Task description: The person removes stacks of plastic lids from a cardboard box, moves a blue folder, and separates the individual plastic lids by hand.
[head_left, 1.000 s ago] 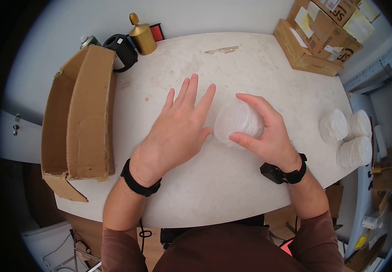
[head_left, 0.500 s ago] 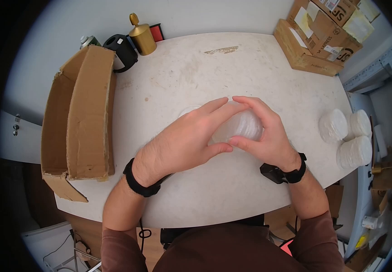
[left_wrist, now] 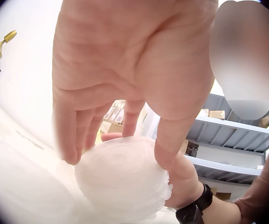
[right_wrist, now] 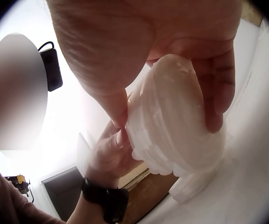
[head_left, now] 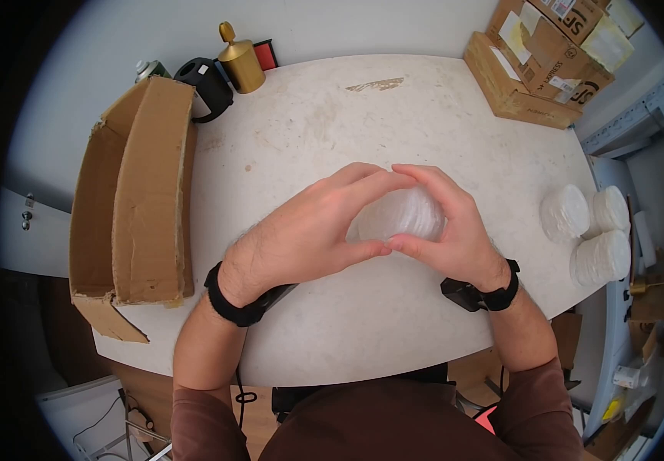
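Head view: we have the translucent white, rounded, ribbed plastic bundle (head_left: 407,219) just off centre toward 3 o'clock, over the off-white, scuffed tabletop (head_left: 393,330); can't tell if its base touches. Our right hand (head_left: 459,219) grips it from its 3 o'clock, thumb and fingers curled round the side; our left hand (head_left: 309,227) curls round from 9, thumb tips close together at 6. Risks, our guess: sloped, slick walls slip if the two sides squeeze unevenly; layers, if loose, shear; a hard pinch dents thin plastic. Hidden: our left hand covers the bundle's 9 o'clock side; fingertip pressure unreadable. Left wrist view washes out the surface, and a pale, rounded, translucent shape (left_wrist: 24,184) at 8 o'clock there is too overexposed to identify.
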Available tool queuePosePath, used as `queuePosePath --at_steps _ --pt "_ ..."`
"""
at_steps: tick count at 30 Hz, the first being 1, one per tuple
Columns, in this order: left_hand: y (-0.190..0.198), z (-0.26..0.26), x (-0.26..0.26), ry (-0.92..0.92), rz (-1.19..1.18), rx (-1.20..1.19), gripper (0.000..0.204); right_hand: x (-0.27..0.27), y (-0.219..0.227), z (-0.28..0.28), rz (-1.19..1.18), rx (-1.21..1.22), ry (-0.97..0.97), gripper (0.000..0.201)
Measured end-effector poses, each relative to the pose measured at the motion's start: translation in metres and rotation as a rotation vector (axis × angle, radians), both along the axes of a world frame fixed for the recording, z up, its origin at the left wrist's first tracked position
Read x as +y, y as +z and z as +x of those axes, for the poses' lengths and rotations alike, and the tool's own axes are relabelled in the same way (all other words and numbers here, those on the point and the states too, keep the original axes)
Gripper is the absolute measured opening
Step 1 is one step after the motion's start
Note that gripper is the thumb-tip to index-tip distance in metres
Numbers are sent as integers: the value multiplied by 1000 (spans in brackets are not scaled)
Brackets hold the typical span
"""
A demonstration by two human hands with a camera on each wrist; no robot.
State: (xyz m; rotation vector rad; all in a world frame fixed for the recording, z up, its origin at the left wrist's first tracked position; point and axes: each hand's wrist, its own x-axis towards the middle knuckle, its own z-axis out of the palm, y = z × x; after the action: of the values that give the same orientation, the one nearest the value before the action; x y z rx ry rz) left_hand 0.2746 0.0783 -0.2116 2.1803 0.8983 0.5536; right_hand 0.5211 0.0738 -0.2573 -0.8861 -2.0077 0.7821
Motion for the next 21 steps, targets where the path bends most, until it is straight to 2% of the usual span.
queuePosePath --at_steps 8,14,21 --pt "1 -3 1 -19 -66 -35 68 1 -1 1 1 0 -4 78" --pt "0 -4 3 -27 4 -91 76 1 -4 1 -3 40 21 79" --pt "-3 -8 7 19 -198 -126 83 -2 -3 1 -47 57 4 76"
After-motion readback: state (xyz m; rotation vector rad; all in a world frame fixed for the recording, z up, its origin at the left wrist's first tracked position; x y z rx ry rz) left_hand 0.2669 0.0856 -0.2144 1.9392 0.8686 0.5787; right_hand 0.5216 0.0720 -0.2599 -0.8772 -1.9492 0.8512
